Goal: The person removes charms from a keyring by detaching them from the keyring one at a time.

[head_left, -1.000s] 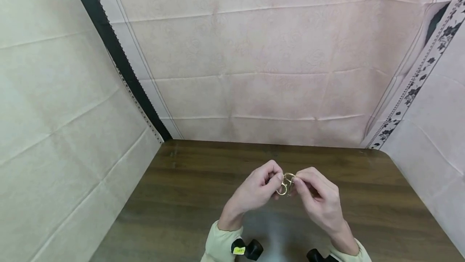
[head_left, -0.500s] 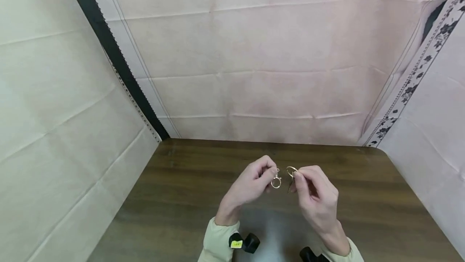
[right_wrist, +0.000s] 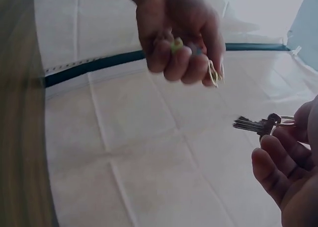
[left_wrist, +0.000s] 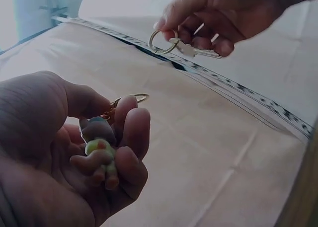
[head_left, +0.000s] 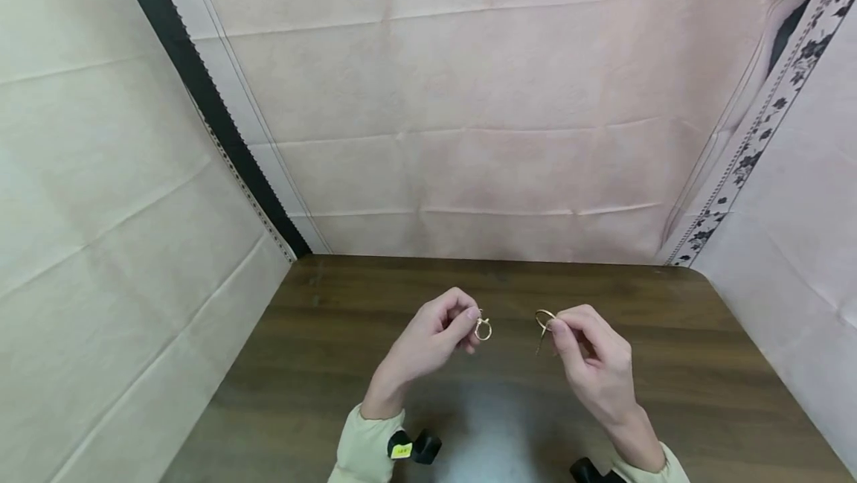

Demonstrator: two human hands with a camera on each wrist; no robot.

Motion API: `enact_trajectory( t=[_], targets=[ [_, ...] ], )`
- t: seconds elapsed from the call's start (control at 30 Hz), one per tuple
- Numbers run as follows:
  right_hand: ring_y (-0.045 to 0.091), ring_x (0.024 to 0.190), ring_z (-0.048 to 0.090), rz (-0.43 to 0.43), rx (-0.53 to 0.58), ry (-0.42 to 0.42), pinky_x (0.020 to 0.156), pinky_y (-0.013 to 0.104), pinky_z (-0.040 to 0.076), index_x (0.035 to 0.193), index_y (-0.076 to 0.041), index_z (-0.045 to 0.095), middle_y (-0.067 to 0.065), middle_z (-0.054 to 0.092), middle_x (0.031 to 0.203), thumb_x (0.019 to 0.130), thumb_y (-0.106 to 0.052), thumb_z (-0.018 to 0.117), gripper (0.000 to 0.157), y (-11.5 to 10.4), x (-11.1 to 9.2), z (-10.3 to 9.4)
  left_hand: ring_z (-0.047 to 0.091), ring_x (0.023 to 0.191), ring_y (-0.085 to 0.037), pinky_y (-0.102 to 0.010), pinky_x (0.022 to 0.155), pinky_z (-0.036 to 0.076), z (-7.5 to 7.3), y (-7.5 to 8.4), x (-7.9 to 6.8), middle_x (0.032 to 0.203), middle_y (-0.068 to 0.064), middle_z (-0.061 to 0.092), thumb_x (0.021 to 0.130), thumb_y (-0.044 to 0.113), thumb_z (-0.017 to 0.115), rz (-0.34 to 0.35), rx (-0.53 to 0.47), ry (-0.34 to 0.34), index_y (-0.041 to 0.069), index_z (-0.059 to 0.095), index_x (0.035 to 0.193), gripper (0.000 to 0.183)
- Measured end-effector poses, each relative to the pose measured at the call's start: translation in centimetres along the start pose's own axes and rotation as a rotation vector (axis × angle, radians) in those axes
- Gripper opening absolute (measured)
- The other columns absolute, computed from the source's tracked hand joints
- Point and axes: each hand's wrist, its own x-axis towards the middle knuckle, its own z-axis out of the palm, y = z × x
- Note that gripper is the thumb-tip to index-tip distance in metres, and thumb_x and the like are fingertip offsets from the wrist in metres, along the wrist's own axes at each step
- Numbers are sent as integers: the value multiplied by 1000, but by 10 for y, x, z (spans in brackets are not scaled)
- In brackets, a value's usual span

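Observation:
My left hand (head_left: pixel 428 338) grips a keychain; its small figurine (left_wrist: pixel 101 155) lies in the curled fingers, seen in the left wrist view. The keychain's gold clasp (head_left: pixel 483 330) sticks out past the thumb and index finger. To the right, at about the same height, my right hand (head_left: pixel 598 364) pinches a gold key ring (left_wrist: pixel 152 42) between thumb and index finger. Several keys (right_wrist: pixel 254 124) hang from that ring, bunched together in the right wrist view. A gap separates the clasp from the key ring. The palm hides part of the figurine.
Both hands are above a brown wooden table (head_left: pixel 321 394). Pale cloth sheets hang behind it (head_left: pixel 469 96) and along both sides. Black camera mounts (head_left: pixel 425 446) sit at the wrists.
One second ago the clasp and the key ring overlapped between the hands. They have since come apart; my left hand has moved left with the keychain, while the right has stayed nearly in place.

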Motion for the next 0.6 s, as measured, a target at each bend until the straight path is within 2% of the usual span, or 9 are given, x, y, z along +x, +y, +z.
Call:
enact_trajectory(
  t=[0.17, 0.3, 0.47, 0.6],
  targets=[
    [5, 69, 51, 42, -46, -14, 58, 14, 40, 78, 4, 63, 4, 56, 74, 86, 12, 63, 11, -4, 0, -9, 68, 68, -17, -36, 66, 58, -4, -4, -4, 82, -13, 69, 101, 17, 53, -74, 32, 7, 4, 57, 101, 14],
    [4, 69, 52, 72, -90, -46, 59, 14, 42, 80, 2, 65, 5, 57, 76, 86, 11, 64, 10, -1, -2, -16, 71, 71, -16, -32, 63, 57, -10, -12, -6, 81, -6, 72, 101, 21, 54, -168, 54, 56, 9, 59, 100, 14],
    [1, 65, 54, 155, -147, -91, 56, 12, 43, 83, -1, 67, 8, 58, 79, 78, 21, 64, 24, 9, -8, -27, 73, 75, -16, -30, 59, 55, -20, -25, -8, 85, -3, 75, 101, 27, 54, -261, 59, 99, 12, 60, 99, 16],
    [-2, 63, 57, 254, -184, -127, 55, 13, 48, 86, 3, 67, 15, 62, 84, 78, 24, 62, 23, 26, -20, -37, 71, 73, -18, -28, 55, 53, -30, -39, -10, 88, -6, 75, 101, 28, 53, -320, 35, 132, 9, 60, 101, 21]
  ],
)
